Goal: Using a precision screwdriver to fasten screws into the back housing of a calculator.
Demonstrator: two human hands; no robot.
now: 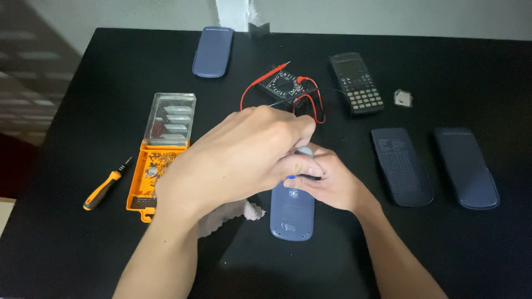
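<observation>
A black desk (443,243) seen from above. At far left lies an orange-handled screwdriver (105,188). Just right of it sits an orange bit case (158,171) with its clear lid (171,118) folded back. The left hand (238,158) reaches across the middle, its grip closed together over a small tool with a grey cap (304,150); what the fingers pinch beneath is hidden. A pale cloth (230,213) shows under that wrist. The right hand (327,180) clamps the top end of a blue-grey calculator back (292,213), which lies flat at the desk's centre. Behind the hands sit a blue cover (213,51), a multimeter (284,86) with red leads (252,88), and a dark calculator (356,83). Further right are a small pale object (403,98) and two dark covers (402,166) (466,168) side by side.
</observation>
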